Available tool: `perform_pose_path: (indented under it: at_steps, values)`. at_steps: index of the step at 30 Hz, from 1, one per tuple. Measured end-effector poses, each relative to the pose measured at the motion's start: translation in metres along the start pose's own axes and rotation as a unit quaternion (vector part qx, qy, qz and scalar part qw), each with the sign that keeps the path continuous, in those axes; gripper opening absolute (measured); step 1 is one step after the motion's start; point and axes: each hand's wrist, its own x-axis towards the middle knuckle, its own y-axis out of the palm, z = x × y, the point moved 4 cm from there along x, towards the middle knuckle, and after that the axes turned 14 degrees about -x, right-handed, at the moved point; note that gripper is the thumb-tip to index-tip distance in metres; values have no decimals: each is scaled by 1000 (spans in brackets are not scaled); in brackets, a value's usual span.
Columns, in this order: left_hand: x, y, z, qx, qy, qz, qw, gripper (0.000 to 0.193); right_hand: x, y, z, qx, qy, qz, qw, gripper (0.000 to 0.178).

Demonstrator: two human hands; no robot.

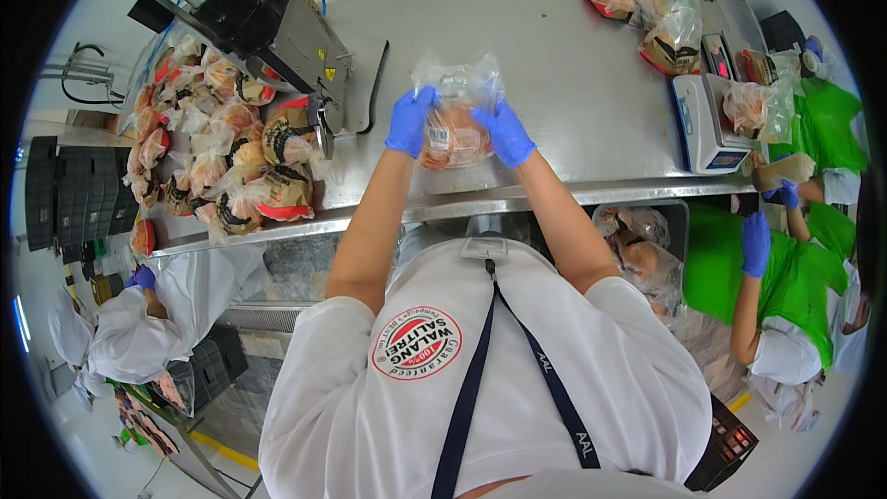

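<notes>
Between my blue-gloved hands is a clear plastic bag of pinkish meat (453, 137), its loose open end pointing away from me over the steel table (573, 120). My left hand (411, 120) grips the bag's left side, fingers closed on the film near the neck. On the other side my right hand (505, 131) pinches the right edge at about the same height. A small label with a barcode shows on the bag's left part. Left of my hands stands a metal clipping machine (277, 32) with blue air hoses.
A pile of closed meat bags (222, 143) covers the table's left end. To the right are a weighing scale (711, 120) with a bag on it and several more bags (673, 37). Below the edge sits a bin (682, 249) of bagged meat. Co-workers in green aprons (716, 254) stand right.
</notes>
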Motion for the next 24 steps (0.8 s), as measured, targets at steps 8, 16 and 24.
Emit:
perform_pose_path:
  at_steps: [8,16,24]
  values:
    - [-38,50,-37,13,126,42,991,42,18,-2,-14,-348,-94,-73,930,45]
    - [-36,35,-1,252,210,12,945,45,7,43,53,-276,-158,148,937,53]
    - [-41,69,-7,-23,-30,9,999,36,-7,26,21,-513,-191,-44,836,52]
